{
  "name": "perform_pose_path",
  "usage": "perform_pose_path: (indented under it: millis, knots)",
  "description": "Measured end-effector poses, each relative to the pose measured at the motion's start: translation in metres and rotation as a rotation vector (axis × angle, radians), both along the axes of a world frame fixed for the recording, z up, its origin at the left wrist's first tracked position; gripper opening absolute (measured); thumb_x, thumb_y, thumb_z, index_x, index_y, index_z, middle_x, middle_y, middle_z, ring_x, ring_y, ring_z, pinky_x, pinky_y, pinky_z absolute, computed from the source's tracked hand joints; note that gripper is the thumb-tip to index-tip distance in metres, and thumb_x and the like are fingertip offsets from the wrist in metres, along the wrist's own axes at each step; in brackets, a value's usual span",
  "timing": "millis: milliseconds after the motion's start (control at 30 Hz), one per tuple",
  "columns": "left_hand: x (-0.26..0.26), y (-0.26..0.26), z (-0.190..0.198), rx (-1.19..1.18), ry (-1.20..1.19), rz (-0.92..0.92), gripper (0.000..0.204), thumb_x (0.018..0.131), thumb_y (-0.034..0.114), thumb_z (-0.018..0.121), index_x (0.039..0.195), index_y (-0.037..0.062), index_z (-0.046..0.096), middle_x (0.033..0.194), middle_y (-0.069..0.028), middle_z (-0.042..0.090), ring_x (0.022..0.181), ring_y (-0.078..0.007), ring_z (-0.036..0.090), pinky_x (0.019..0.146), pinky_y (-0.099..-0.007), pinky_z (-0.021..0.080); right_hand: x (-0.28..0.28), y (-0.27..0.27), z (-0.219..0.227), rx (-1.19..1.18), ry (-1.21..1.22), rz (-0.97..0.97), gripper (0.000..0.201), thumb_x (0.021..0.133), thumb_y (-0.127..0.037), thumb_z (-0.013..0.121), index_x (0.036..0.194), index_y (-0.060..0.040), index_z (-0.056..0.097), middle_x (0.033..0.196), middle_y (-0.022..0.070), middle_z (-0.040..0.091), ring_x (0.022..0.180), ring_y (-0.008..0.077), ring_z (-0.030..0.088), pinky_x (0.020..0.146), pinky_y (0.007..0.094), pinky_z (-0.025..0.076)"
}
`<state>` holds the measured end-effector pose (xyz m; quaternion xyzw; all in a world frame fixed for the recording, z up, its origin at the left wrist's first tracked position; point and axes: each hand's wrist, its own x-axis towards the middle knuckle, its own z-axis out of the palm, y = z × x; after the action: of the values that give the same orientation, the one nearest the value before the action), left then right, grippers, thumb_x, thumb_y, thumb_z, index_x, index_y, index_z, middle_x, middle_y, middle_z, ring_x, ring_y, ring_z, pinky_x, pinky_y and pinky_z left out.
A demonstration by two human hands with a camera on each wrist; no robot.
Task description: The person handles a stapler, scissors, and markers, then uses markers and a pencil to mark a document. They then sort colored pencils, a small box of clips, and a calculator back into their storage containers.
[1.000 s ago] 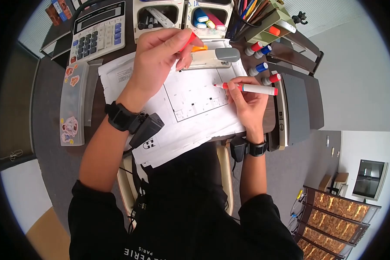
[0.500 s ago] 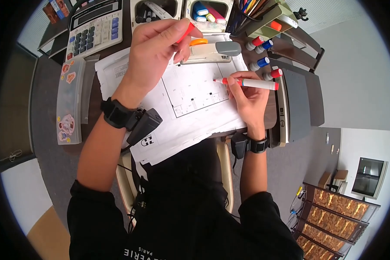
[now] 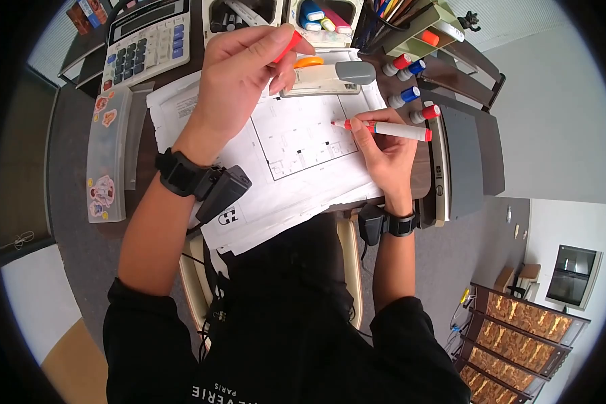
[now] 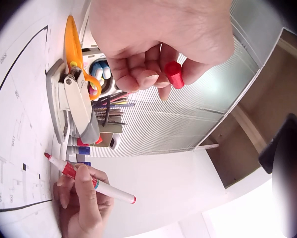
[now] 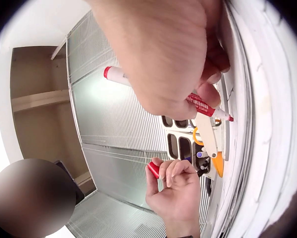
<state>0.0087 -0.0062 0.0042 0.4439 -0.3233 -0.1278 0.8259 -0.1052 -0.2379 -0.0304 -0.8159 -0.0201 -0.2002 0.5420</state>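
Observation:
My left hand (image 3: 239, 87) is raised over the far left part of a printed floor plan (image 3: 303, 151). It pinches a red marker cap (image 4: 174, 75) between thumb and fingers. My right hand (image 3: 390, 155) rests at the sheet's right side, gripping an uncapped red-and-white marker (image 3: 404, 132). The marker's red tip points left, close over the drawing. A stapler (image 3: 316, 81) lies across the far edge of the paper, with orange-handled scissors (image 4: 75, 47) beside it.
A calculator (image 3: 145, 50) and a stickered plastic case (image 3: 106, 158) are at the left. Behind the stapler stand organizer bins (image 3: 323, 37) of markers and a pencil cup (image 3: 377, 34). Several capped markers (image 3: 405, 96) stand upright at the right, near a closed grey laptop-like device (image 3: 464, 161).
The head view has tilted slightly, so the desk things sit higher in it. My left hand has lifted a little with the cap; the right hand keeps its place on the plan.

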Motion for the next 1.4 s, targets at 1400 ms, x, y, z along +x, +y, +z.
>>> perform_pose_path:
  millis: [1400]
  knots:
    - [0.0047, 0.002, -0.0054, -0.007, -0.024, -0.032, 0.039, 0.105, 0.023, 0.046, 0.117, -0.01, 0.062, 0.07, -0.0052, 0.05, 0.06, -0.0129, 0.042, 0.068, -0.0324, 0.038, -0.0011, -0.0018, 0.0022, 0.021, -0.003, -0.004, 0.01, 0.085, -0.008, 0.074, 0.083, 0.0, 0.068, 0.071, 0.0002, 0.062, 0.063, 0.0047, 0.05, 0.056, 0.022, 0.037]
